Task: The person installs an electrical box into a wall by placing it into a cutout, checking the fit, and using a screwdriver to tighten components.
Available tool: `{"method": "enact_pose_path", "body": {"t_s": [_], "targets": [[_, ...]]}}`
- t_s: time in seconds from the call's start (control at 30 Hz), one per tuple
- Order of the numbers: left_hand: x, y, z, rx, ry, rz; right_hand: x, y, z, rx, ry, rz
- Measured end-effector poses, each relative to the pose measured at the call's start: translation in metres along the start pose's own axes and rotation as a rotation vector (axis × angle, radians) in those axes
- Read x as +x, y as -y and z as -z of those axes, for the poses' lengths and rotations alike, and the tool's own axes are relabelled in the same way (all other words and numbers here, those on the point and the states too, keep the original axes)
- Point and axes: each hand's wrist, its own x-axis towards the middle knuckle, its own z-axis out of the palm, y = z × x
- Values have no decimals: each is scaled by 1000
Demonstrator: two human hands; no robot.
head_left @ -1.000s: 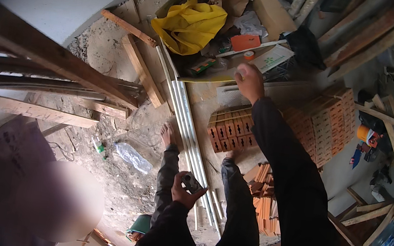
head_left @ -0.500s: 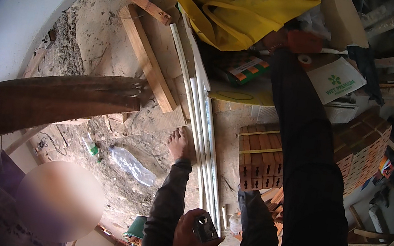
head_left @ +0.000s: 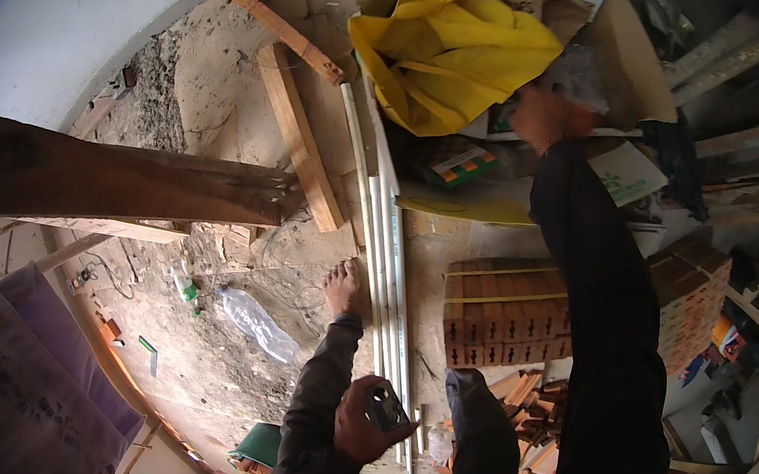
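Observation:
My left hand point(head_left: 359, 424) is closed round a small grey boxy piece with openings in it point(head_left: 388, 409), held low over the floor near my feet. Forward and to the right, my right hand point(head_left: 536, 116) reaches into a large open cardboard box point(head_left: 443, 201). It is beside a crumpled yellow cloth or bag point(head_left: 454, 53) and a clear plastic wrapper point(head_left: 584, 80). Something orange-red shows next to that hand; its fingers are partly hidden and smeared. A dark green-and-orange packet point(head_left: 462, 167) and a white printed packet point(head_left: 629, 175) lie in the box.
Long white pipes point(head_left: 384, 276) lie beside my bare left foot point(head_left: 341, 288). Strapped hollow bricks point(head_left: 503, 327) stand at right. A thick timber point(head_left: 116, 181) juts in from the left. Wooden planks point(head_left: 300, 143) and a clear crushed bottle point(head_left: 257, 325) lie on the floor.
The view has shifted, bringing more of the box in. My right hand has moved nearer beside the yellow cloth, which looks more bunched. My left hand keeps hold of the grey piece.

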Motion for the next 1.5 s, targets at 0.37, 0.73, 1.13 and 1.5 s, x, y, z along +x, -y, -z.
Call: {"method": "enact_pose_path", "body": {"t_s": [0.37, 0.73, 1.13, 1.5], "targets": [[-72, -109, 23, -27, -271, -214, -214, -69, 260, 1422, 552, -643], [-217, -369, 187, -51, -353, -1067, -460, 55, 652, 1611, 420, -194], [-307, -415, 192, -87, -173, -1292, -557, 65, 697, 1477, 135, 62], [-232, -135, 197, 372, -221, -153, -509, 26, 465, 1212, 283, -646]]}}
